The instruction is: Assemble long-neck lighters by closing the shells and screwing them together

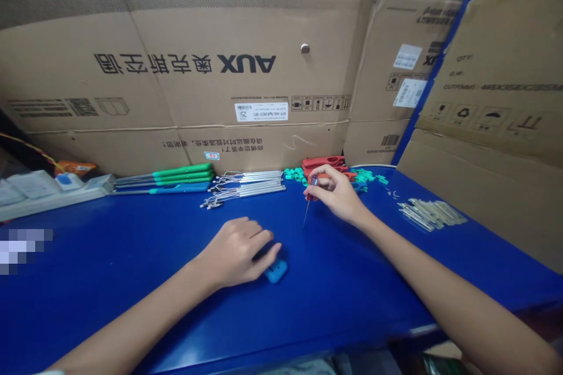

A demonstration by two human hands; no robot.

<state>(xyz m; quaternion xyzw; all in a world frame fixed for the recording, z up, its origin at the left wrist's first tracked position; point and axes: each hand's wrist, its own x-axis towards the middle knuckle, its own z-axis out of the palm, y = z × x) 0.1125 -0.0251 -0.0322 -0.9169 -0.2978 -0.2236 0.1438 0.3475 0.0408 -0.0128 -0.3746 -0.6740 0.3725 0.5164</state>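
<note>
My left hand (237, 251) rests on the blue table (132, 269), fingers curled over a small light-blue plastic part (277, 270) that pokes out under the fingertips. Farther back, my right hand (336, 192) is closed in a pinch on a small screwdriver (308, 205) with a red-and-dark handle. Its thin shaft points down at the table, a little beyond the blue part.
Along the back lie green-handled rods (176, 179), a bundle of metal rods (246, 186), red plastic pieces (323, 163) and teal plastic pieces (369, 177). Clear packets (431, 212) lie at right. Cardboard boxes (220, 58) wall the back and right. White packs (39, 187) sit far left.
</note>
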